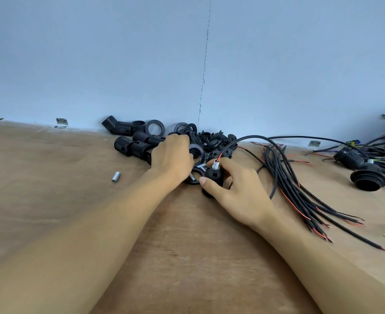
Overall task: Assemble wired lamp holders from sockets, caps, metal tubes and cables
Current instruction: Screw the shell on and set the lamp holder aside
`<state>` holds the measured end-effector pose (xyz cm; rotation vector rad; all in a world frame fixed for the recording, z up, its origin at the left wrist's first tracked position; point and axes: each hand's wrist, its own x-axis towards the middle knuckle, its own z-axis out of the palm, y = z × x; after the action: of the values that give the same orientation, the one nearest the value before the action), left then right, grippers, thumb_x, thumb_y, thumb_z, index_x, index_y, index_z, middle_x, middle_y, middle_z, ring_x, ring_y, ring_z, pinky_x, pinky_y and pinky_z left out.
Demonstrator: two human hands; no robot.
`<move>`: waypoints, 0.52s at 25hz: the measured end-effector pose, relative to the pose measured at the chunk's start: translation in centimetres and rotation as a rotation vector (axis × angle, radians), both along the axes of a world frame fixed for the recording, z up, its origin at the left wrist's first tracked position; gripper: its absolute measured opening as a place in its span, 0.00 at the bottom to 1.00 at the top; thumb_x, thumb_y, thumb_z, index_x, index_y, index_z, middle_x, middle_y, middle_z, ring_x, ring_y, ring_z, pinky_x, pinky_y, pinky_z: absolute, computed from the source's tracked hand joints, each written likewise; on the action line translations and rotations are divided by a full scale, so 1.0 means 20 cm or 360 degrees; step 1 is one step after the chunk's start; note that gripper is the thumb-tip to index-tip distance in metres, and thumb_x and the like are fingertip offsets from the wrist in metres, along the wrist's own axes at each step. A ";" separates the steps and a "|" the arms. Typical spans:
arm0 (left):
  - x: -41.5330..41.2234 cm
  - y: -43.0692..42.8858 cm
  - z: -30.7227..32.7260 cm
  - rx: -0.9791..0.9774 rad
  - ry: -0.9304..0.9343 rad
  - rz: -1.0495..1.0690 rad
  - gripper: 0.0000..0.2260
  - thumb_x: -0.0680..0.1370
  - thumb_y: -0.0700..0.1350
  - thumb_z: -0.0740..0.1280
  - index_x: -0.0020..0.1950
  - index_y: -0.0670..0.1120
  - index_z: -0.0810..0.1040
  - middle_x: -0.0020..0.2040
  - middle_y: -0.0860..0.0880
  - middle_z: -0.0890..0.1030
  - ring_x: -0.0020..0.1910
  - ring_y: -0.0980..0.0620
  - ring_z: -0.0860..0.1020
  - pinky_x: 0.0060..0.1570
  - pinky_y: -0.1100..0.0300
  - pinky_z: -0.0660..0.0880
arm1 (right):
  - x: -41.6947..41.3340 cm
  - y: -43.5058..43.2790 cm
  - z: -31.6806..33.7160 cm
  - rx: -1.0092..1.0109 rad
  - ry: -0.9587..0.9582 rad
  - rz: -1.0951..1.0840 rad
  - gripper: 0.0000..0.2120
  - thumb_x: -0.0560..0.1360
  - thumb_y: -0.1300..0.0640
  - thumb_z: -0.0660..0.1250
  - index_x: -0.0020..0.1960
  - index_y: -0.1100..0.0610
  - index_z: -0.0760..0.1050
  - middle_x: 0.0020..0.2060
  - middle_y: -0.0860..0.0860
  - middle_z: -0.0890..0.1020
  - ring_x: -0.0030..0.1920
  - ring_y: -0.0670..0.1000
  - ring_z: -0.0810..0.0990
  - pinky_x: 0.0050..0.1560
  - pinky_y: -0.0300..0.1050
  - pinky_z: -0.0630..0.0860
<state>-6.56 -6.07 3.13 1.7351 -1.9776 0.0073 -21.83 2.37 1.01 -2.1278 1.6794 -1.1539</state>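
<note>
Right hand [237, 189] gripped wired socket [213, 177]; left hand [173, 155], just left of it, curled over parts pile [141, 141], grasp unclear.

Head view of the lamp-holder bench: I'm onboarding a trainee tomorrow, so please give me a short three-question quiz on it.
1. True or false: the right hand grips a black lamp holder with a threaded metal tube at its top.
2. Where does the loose metal tube lie? A) alone on the table, left of the sockets; B) among the cables; C) inside a ring.
3. Fill in: the wire coming out of the held holder's tube is ____.
Key: 1 true; 2 A; 3 red.
</note>
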 end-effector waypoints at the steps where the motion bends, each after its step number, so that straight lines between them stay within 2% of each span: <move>1: 0.00 0.00 0.00 -0.0004 0.0061 0.0003 0.08 0.79 0.43 0.68 0.58 0.46 0.79 0.55 0.45 0.81 0.54 0.39 0.80 0.43 0.52 0.71 | 0.00 0.00 0.00 -0.0006 -0.0009 0.0007 0.18 0.73 0.39 0.69 0.51 0.52 0.77 0.36 0.45 0.79 0.38 0.48 0.76 0.41 0.48 0.77; 4: 0.03 0.02 -0.01 -0.0066 0.0458 -0.0050 0.06 0.78 0.38 0.66 0.52 0.46 0.79 0.49 0.45 0.82 0.49 0.41 0.80 0.46 0.51 0.78 | -0.01 0.00 -0.02 -0.0010 -0.0081 0.0011 0.15 0.73 0.40 0.71 0.49 0.51 0.77 0.30 0.41 0.77 0.32 0.44 0.74 0.34 0.38 0.68; 6: 0.06 0.04 0.00 -0.0137 0.0768 -0.0075 0.05 0.77 0.37 0.68 0.46 0.47 0.79 0.43 0.47 0.82 0.43 0.46 0.82 0.46 0.56 0.80 | -0.02 -0.01 -0.02 -0.0017 -0.0139 -0.0020 0.14 0.73 0.40 0.71 0.46 0.51 0.77 0.28 0.38 0.76 0.31 0.44 0.72 0.31 0.34 0.64; 7: 0.07 0.06 0.01 -0.0153 0.0932 -0.0095 0.07 0.77 0.36 0.69 0.44 0.48 0.79 0.39 0.49 0.82 0.40 0.49 0.82 0.45 0.60 0.80 | -0.02 -0.02 -0.02 -0.0044 -0.0136 -0.0046 0.15 0.73 0.39 0.71 0.45 0.51 0.78 0.28 0.39 0.76 0.32 0.44 0.72 0.32 0.34 0.64; 10: 0.12 0.15 0.01 -0.0023 0.1386 -0.0253 0.11 0.75 0.35 0.73 0.41 0.51 0.82 0.36 0.51 0.85 0.36 0.52 0.86 0.46 0.55 0.84 | -0.02 -0.03 -0.03 -0.0097 -0.0133 -0.0047 0.17 0.73 0.39 0.70 0.42 0.53 0.77 0.31 0.38 0.77 0.33 0.42 0.72 0.33 0.32 0.65; 13: 0.16 0.26 -0.04 0.0152 0.1569 -0.0399 0.09 0.76 0.36 0.74 0.44 0.51 0.86 0.40 0.51 0.87 0.38 0.52 0.87 0.45 0.57 0.84 | -0.02 -0.02 -0.03 -0.0077 -0.0166 -0.0026 0.13 0.75 0.42 0.71 0.47 0.52 0.80 0.34 0.34 0.79 0.33 0.39 0.74 0.35 0.30 0.68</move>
<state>-3.38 -0.88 2.25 1.1492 -1.4103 -0.8629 -22.14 1.93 0.43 -2.0470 1.6427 -1.2987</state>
